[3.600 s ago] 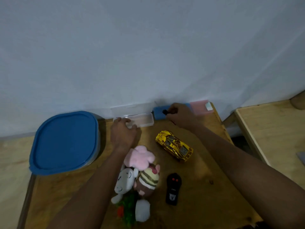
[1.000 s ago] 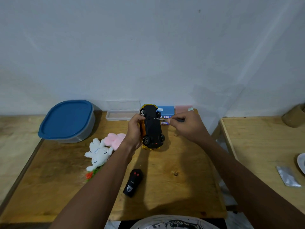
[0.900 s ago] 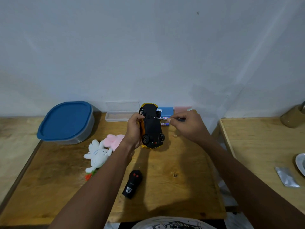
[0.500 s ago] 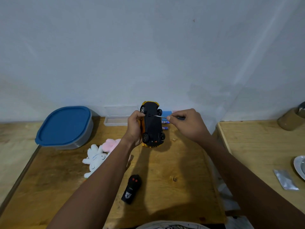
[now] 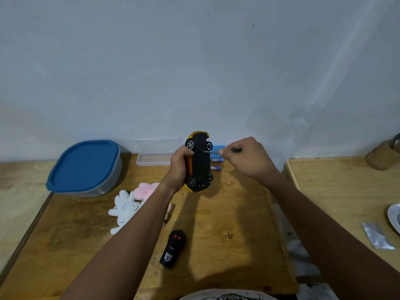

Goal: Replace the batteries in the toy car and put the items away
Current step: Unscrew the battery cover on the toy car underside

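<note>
My left hand (image 5: 178, 167) grips the yellow toy car (image 5: 200, 164) above the wooden table (image 5: 216, 224), holding it upright with its black underside and wheels facing me. My right hand (image 5: 244, 158) pinches a small screwdriver (image 5: 211, 151), and its thin metal tip touches the car's underside near the upper wheels. Two blue-and-white batteries (image 5: 216, 163) lie on the table just behind the car. The black remote control (image 5: 173, 249) lies near the front of the table.
A grey container with a blue lid (image 5: 84, 167) stands at the back left. A clear plastic case (image 5: 154, 158) and a blue box (image 5: 218, 147) sit by the wall. White and pink plush toys (image 5: 134, 204) lie left of centre. A second table (image 5: 346, 191) holds a foil packet (image 5: 376, 236).
Earlier both hands were at the cases by the wall with the car on the table. Now the car is lifted and turned over, the screwdriver at its underside. Over the last second little moved.
</note>
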A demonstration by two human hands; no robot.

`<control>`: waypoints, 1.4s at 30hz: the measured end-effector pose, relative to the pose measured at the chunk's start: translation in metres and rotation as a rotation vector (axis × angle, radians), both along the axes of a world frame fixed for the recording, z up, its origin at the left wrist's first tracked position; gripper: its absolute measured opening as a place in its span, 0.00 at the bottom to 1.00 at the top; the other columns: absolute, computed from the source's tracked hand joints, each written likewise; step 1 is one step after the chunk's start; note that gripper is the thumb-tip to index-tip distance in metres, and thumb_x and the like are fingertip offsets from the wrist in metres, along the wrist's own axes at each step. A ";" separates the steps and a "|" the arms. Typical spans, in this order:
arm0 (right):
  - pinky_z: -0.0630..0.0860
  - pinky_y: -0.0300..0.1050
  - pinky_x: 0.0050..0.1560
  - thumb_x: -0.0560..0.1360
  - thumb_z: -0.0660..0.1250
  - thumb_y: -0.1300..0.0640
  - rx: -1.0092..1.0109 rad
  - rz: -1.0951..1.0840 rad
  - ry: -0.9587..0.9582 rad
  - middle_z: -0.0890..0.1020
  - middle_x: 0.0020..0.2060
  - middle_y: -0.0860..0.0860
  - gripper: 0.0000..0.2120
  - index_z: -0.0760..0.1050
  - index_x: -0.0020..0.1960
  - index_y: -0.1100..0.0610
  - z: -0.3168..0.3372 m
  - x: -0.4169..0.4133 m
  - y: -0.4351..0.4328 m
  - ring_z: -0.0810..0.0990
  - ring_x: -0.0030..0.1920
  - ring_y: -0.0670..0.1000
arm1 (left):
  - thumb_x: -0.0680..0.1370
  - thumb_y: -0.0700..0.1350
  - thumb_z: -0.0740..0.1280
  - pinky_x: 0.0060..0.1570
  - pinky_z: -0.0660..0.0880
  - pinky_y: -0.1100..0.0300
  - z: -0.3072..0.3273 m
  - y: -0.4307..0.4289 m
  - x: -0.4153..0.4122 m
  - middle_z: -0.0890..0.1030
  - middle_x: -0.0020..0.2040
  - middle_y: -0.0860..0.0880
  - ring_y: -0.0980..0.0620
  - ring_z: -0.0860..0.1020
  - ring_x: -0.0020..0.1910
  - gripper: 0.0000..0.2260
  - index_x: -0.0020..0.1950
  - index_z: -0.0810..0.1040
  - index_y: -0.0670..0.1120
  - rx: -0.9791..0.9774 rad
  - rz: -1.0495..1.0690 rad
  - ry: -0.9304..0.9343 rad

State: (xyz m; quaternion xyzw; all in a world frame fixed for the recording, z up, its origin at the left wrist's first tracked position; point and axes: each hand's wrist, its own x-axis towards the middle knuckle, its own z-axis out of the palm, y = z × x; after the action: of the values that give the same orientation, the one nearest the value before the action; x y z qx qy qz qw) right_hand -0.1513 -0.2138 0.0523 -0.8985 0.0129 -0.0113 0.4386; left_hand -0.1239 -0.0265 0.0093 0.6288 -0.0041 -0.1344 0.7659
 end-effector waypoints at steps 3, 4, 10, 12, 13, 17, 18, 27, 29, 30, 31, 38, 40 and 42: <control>0.80 0.46 0.49 0.75 0.71 0.52 -0.060 0.016 -0.083 0.86 0.41 0.47 0.07 0.86 0.48 0.54 0.005 -0.001 0.002 0.82 0.43 0.44 | 0.69 0.50 0.59 0.33 0.76 0.61 0.002 -0.001 0.000 0.81 0.31 0.51 0.54 0.80 0.32 0.13 0.44 0.75 0.42 -0.006 0.013 0.001; 0.80 0.46 0.50 0.74 0.72 0.54 -0.070 0.019 -0.099 0.86 0.42 0.46 0.07 0.86 0.49 0.53 0.005 -0.001 0.001 0.82 0.43 0.43 | 0.69 0.50 0.59 0.32 0.75 0.60 0.002 -0.001 0.001 0.80 0.31 0.51 0.53 0.80 0.32 0.13 0.44 0.75 0.42 -0.009 0.006 0.016; 0.62 0.33 0.35 0.73 0.72 0.58 -0.289 0.070 -0.142 0.71 0.34 0.39 0.11 0.84 0.54 0.47 0.012 0.006 -0.002 0.70 0.40 0.42 | 0.77 0.49 0.56 0.31 0.77 0.60 -0.001 -0.005 0.001 0.81 0.35 0.46 0.51 0.80 0.33 0.15 0.49 0.77 0.41 -0.018 -0.054 0.116; 0.63 0.38 0.38 0.73 0.71 0.57 -0.359 0.101 -0.149 0.72 0.35 0.40 0.11 0.84 0.53 0.46 0.015 0.006 -0.002 0.71 0.43 0.44 | 0.80 0.46 0.52 0.30 0.78 0.59 -0.003 -0.008 0.000 0.81 0.35 0.45 0.50 0.81 0.32 0.16 0.50 0.77 0.41 -0.047 -0.059 0.154; 0.65 0.40 0.40 0.72 0.71 0.54 -0.390 0.110 -0.139 0.76 0.36 0.41 0.09 0.84 0.51 0.47 0.016 0.006 -0.003 0.73 0.44 0.46 | 0.80 0.46 0.51 0.30 0.78 0.59 -0.004 -0.010 0.000 0.82 0.35 0.45 0.49 0.81 0.31 0.17 0.50 0.77 0.40 -0.059 -0.064 0.172; 0.71 0.44 0.34 0.72 0.69 0.40 -0.417 0.093 -0.055 0.79 0.30 0.51 0.19 0.78 0.35 0.55 0.015 0.010 -0.008 0.76 0.35 0.49 | 0.80 0.45 0.52 0.32 0.79 0.59 -0.010 -0.016 -0.002 0.83 0.35 0.45 0.49 0.82 0.32 0.16 0.50 0.78 0.41 -0.056 -0.106 0.204; 0.69 0.44 0.32 0.74 0.66 0.41 -0.416 0.091 -0.036 0.76 0.27 0.52 0.23 0.74 0.32 0.58 0.014 0.012 -0.010 0.73 0.31 0.50 | 0.79 0.46 0.52 0.33 0.78 0.59 -0.013 -0.018 -0.004 0.82 0.37 0.44 0.49 0.81 0.33 0.16 0.50 0.78 0.41 -0.045 -0.114 0.219; 0.79 0.46 0.47 0.66 0.79 0.57 -0.249 0.216 -0.045 0.85 0.37 0.47 0.06 0.85 0.41 0.53 -0.012 0.003 -0.012 0.82 0.41 0.45 | 0.69 0.52 0.60 0.48 0.76 0.49 -0.051 -0.011 -0.023 0.78 0.54 0.34 0.38 0.77 0.50 0.32 0.68 0.73 0.33 -0.042 -0.048 0.358; 0.77 0.43 0.42 0.66 0.78 0.62 -0.199 0.247 -0.050 0.84 0.38 0.49 0.07 0.85 0.44 0.56 -0.021 -0.004 -0.008 0.81 0.40 0.45 | 0.69 0.52 0.60 0.46 0.76 0.50 -0.062 -0.005 -0.026 0.78 0.53 0.34 0.39 0.78 0.48 0.33 0.67 0.73 0.33 -0.035 -0.065 0.365; 0.74 0.42 0.41 0.67 0.78 0.61 -0.208 0.266 -0.052 0.84 0.38 0.49 0.08 0.84 0.45 0.56 -0.026 -0.006 -0.005 0.79 0.40 0.46 | 0.69 0.52 0.60 0.45 0.77 0.51 -0.066 -0.003 -0.028 0.79 0.52 0.35 0.40 0.79 0.46 0.32 0.66 0.74 0.33 -0.029 -0.063 0.374; 0.70 0.40 0.42 0.68 0.78 0.57 -0.238 0.279 -0.061 0.83 0.39 0.48 0.08 0.84 0.47 0.55 -0.032 -0.008 -0.003 0.78 0.42 0.46 | 0.68 0.52 0.60 0.44 0.77 0.51 -0.068 -0.002 -0.030 0.79 0.50 0.36 0.41 0.79 0.45 0.31 0.65 0.75 0.34 -0.027 -0.058 0.382; 0.60 0.39 0.36 0.79 0.65 0.52 -0.340 0.234 -0.187 0.76 0.32 0.45 0.11 0.80 0.55 0.58 -0.052 -0.009 0.011 0.71 0.33 0.45 | 0.75 0.49 0.55 0.41 0.78 0.53 -0.079 0.011 -0.032 0.81 0.44 0.40 0.44 0.80 0.41 0.22 0.60 0.77 0.38 0.027 -0.057 0.388; 0.60 0.34 0.37 0.76 0.70 0.57 -0.275 0.248 -0.188 0.70 0.32 0.38 0.11 0.78 0.58 0.56 -0.052 -0.010 0.011 0.69 0.32 0.39 | 0.75 0.49 0.55 0.42 0.78 0.52 -0.078 0.013 -0.031 0.82 0.45 0.40 0.44 0.80 0.42 0.22 0.63 0.76 0.39 0.032 -0.039 0.388; 0.60 0.29 0.38 0.72 0.73 0.61 -0.197 0.281 -0.132 0.68 0.35 0.35 0.16 0.78 0.59 0.55 -0.052 -0.009 0.011 0.69 0.36 0.36 | 0.74 0.50 0.56 0.43 0.78 0.51 -0.077 0.016 -0.032 0.81 0.47 0.40 0.43 0.80 0.44 0.24 0.65 0.75 0.38 0.024 -0.036 0.400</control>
State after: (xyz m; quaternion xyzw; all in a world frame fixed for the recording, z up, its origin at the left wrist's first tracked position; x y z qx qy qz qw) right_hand -0.1608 -0.2032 0.0005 -0.9274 -0.1428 -0.0102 0.3457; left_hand -0.1558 -0.0109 -0.0682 0.5985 0.1384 -0.2703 0.7414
